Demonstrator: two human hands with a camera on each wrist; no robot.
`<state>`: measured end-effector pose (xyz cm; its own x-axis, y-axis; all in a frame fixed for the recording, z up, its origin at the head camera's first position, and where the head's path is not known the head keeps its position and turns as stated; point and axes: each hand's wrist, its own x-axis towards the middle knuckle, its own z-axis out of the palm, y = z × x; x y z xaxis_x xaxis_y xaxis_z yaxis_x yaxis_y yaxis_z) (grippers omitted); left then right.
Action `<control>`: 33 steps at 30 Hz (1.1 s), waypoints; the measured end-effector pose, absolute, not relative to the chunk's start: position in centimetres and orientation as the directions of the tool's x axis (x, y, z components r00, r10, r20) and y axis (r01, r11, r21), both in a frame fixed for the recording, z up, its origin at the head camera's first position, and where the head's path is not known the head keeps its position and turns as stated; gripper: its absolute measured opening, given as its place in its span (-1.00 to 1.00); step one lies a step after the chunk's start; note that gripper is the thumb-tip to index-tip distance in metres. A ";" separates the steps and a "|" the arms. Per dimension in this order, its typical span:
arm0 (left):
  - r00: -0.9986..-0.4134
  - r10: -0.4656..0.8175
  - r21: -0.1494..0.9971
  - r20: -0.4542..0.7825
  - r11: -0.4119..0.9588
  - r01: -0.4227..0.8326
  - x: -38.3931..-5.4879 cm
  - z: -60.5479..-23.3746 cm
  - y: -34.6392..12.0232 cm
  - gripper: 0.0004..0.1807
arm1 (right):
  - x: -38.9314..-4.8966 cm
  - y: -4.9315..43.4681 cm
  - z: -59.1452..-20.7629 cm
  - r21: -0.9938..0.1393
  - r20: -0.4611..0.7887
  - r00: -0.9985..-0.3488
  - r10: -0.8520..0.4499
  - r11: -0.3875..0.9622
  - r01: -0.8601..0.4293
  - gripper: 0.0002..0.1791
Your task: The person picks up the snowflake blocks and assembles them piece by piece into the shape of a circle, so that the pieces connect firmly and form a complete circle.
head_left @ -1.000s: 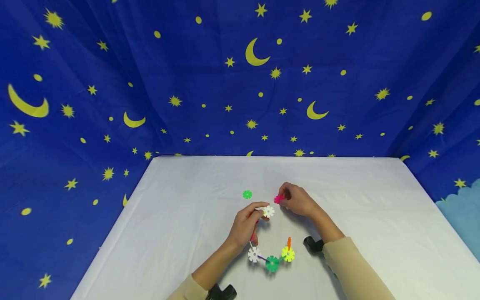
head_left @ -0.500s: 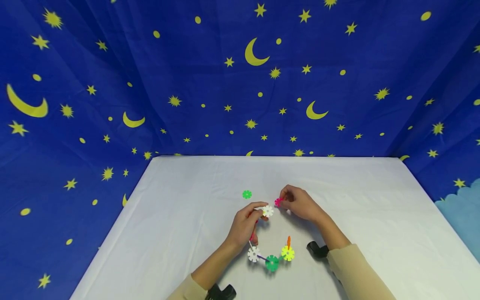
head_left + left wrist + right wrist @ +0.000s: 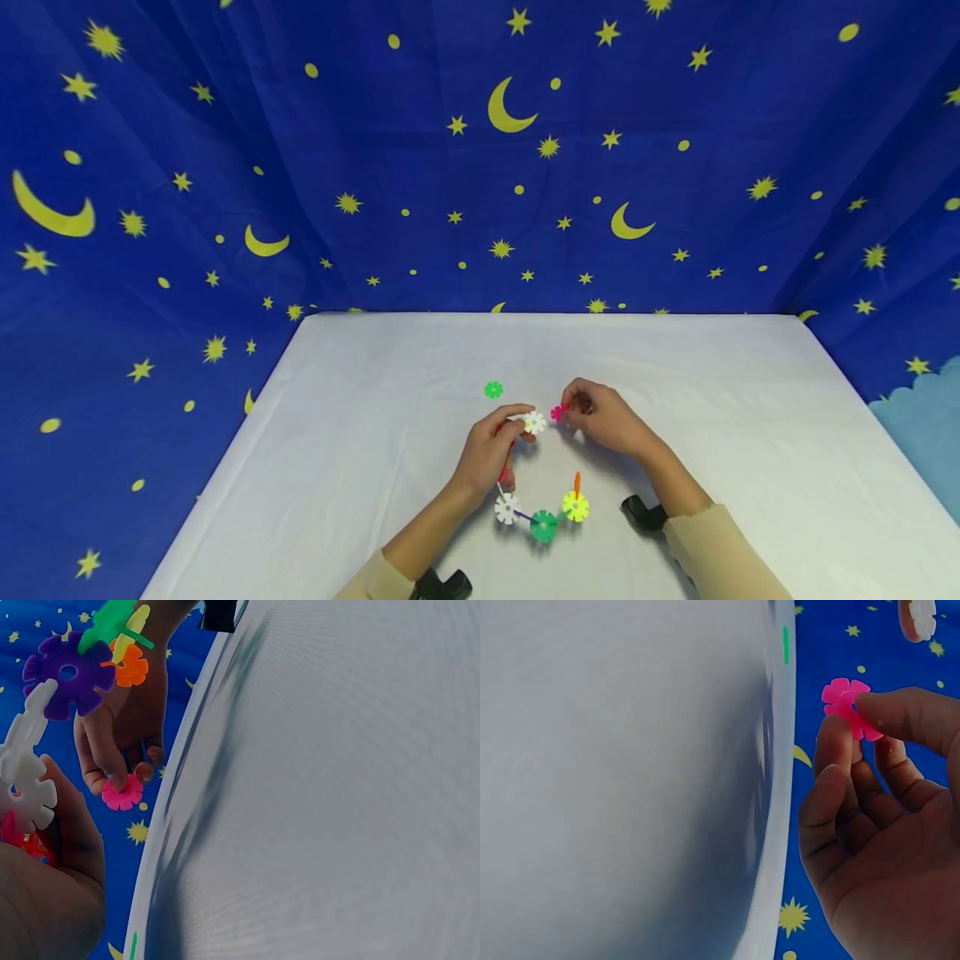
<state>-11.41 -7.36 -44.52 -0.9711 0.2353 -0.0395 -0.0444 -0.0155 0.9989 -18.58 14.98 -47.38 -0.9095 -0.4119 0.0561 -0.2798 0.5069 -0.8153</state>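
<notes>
Between its thumb and fingers my left hand (image 3: 483,454) holds a chain of snowflake discs by a white disc (image 3: 535,422) at the chain's far end. From that hand the linked discs curve down and right: a white one (image 3: 507,508), a purple one (image 3: 69,673), a green one (image 3: 543,527), a yellow one (image 3: 576,507) and an orange one (image 3: 578,483) standing on edge. Red pieces of the chain are partly hidden by the left hand. My right hand (image 3: 606,415) pinches a loose pink snowflake disc (image 3: 847,705), a small gap away from the held white disc.
A single light green snowflake disc (image 3: 493,389) lies on the white table (image 3: 375,400) beyond the left hand. Black wrist devices (image 3: 442,586) sit at both forearms. Behind and at the sides hangs a blue curtain (image 3: 420,150) with yellow stars and moons.
The right hand has come toward me with the pink disc, lowering it to about the height of the white disc in view. The left hand and chain have hardly moved.
</notes>
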 end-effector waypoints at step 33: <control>-0.978 0.196 0.997 -0.070 -0.017 -0.075 -11.3 -44.3 -7.0 -0.71 | -16.0 15.1 -45.6 -0.826 0.104 -0.822 -0.560 0.412 -0.386 -0.81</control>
